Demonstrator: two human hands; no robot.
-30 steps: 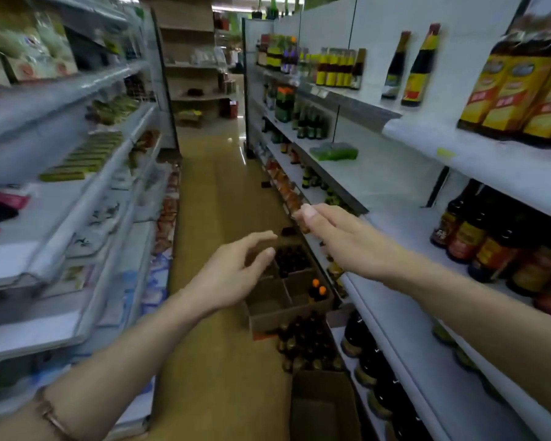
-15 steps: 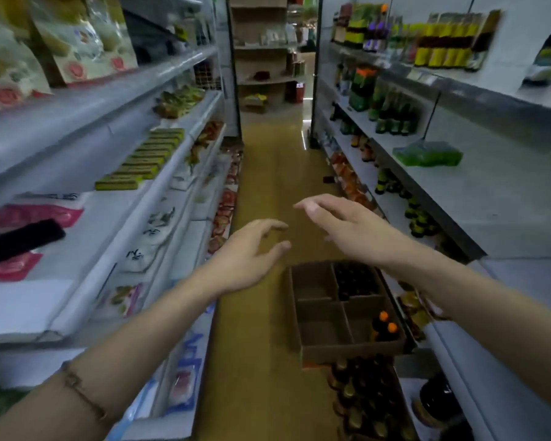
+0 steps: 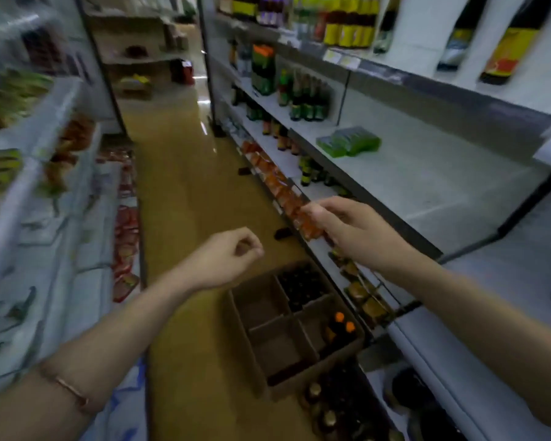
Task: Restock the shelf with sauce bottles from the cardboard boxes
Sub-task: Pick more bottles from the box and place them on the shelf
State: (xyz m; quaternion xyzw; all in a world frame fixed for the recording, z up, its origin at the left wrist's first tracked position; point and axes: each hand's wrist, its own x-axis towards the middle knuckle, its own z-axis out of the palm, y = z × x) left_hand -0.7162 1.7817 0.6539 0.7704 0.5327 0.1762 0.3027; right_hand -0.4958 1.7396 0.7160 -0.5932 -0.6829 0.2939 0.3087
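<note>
Fingers have curled since a moment ago: my left hand (image 3: pixel 228 257) and right hand (image 3: pixel 347 229) hang loosely cupped, empty. Below them, the cardboard box (image 3: pixel 295 329) holds two orange-capped bottles (image 3: pixel 342 326); I judge the reach comes next.

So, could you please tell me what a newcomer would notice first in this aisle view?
Two bare hands reach forward mid-frame, the left hand loosely curled and the right hand spread, both holding nothing. Just below them on the floor sits an open cardboard box with dividers, two orange-capped bottles in its near right compartment. To the right runs a largely bare grey shelf.
</note>
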